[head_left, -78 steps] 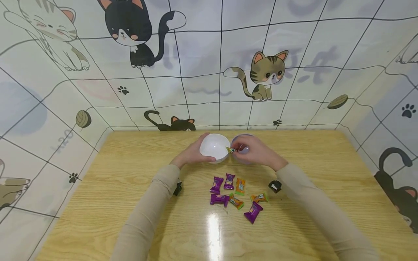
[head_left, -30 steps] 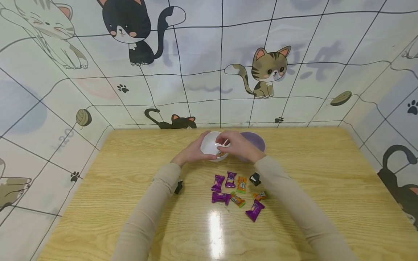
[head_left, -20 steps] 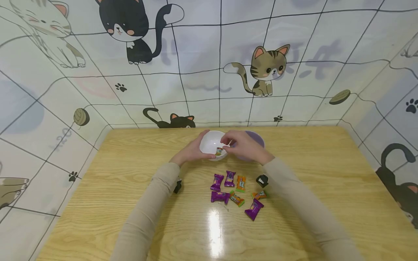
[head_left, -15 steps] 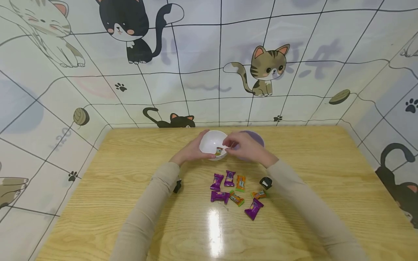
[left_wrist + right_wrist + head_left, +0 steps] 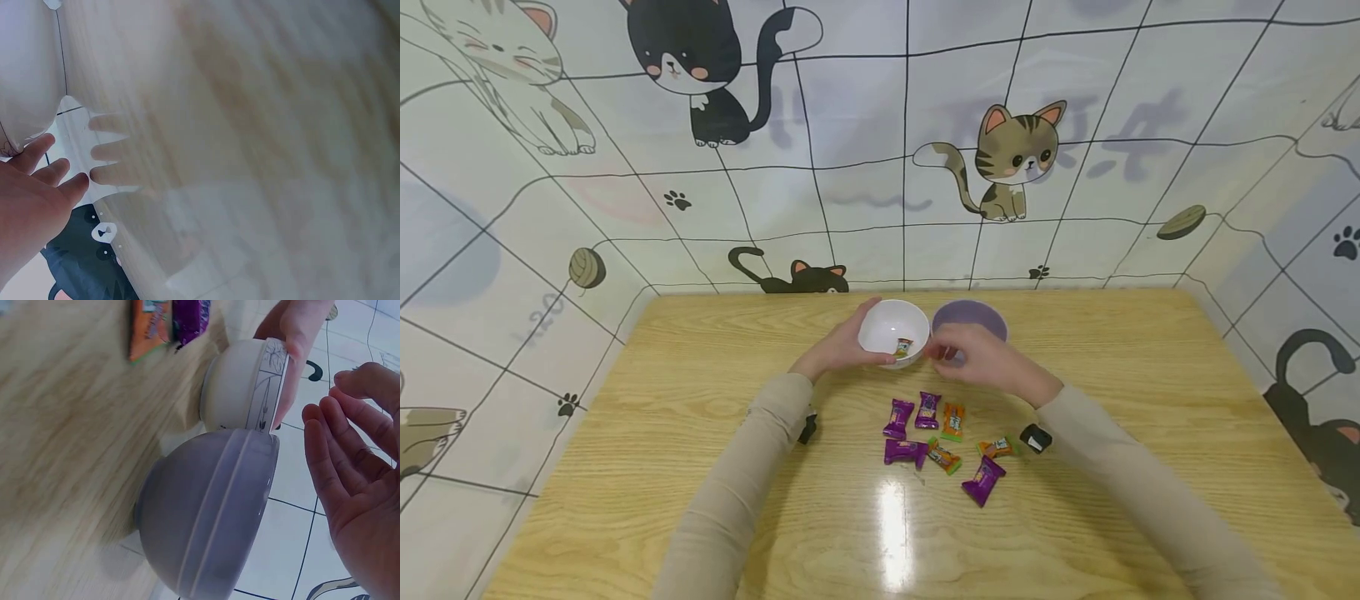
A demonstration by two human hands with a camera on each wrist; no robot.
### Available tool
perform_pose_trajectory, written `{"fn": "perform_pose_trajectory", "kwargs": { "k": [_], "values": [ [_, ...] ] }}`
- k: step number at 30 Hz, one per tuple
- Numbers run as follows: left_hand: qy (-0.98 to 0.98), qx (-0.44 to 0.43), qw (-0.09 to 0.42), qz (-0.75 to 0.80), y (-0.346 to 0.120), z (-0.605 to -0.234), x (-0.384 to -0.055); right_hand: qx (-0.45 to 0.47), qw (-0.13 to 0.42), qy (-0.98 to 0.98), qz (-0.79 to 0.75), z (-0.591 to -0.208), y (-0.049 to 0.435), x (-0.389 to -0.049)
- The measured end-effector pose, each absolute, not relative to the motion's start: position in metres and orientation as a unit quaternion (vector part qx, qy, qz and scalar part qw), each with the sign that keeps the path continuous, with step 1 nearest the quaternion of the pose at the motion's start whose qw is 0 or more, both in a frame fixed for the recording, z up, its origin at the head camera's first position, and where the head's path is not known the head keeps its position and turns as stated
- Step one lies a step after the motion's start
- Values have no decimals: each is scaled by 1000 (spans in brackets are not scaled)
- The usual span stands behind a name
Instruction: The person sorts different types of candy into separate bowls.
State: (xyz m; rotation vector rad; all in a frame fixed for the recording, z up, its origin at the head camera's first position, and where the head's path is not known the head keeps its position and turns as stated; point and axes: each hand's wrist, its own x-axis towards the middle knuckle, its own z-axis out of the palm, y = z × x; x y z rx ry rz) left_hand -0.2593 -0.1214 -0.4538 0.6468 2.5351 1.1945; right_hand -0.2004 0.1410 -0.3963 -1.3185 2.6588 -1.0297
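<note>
My left hand [image 5: 846, 342] holds the white bowl [image 5: 891, 325] from its left side, thumb along the near rim and fingers round the far side. Inside that bowl lies one small wrapped candy [image 5: 903, 347]. Close beside it on the right stands a larger purple bowl [image 5: 970, 312]. Over the near part of the purple bowl hovers my right hand [image 5: 977, 354], partly covering it. In the right wrist view the right hand's fingers are loosely bent, with nothing between them and the thumb. In the left wrist view the left fingertips touch the white bowl's outer wall.
Several purple-wrapped candies [image 5: 905, 452] and orange-wrapped candies [image 5: 952, 422] lie on the wooden table [image 5: 737, 333] in front of the bowls. Small black devices [image 5: 1036, 437] show beside each forearm. A cat-patterned sheet [image 5: 857, 192] hangs behind the table and along its sides.
My right hand brought a candy over the white bowl and let it go inside. It has since drawn back to the right, over the purple bowl. The left hand keeps its hold.
</note>
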Motion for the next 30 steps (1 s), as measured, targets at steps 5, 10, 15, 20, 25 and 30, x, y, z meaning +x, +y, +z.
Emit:
{"fn": "perform_pose_trajectory", "kwargs": {
  "k": [5, 10, 15, 20, 25, 30],
  "values": [
    [873, 224, 131, 413, -121, -455, -260, -436, 14, 843, -316, -396, 148, -190],
    [873, 224, 132, 413, -121, -455, -260, -439, 33, 844, -305, -399, 156, -183],
    [874, 223, 132, 411, -122, -455, -259, -439, 45, 844, -305, -403, 164, -176],
    [874, 223, 132, 412, -121, -455, -260, -443, 47, 843, -302, -408, 173, -172],
    [874, 223, 130, 411, -122, -456, -260, -445, 61, 840, -303, -416, 181, -169],
    [873, 224, 131, 412, -122, -455, -260, -438, 79, 844, -300, -422, 190, -164]
  ]
}}
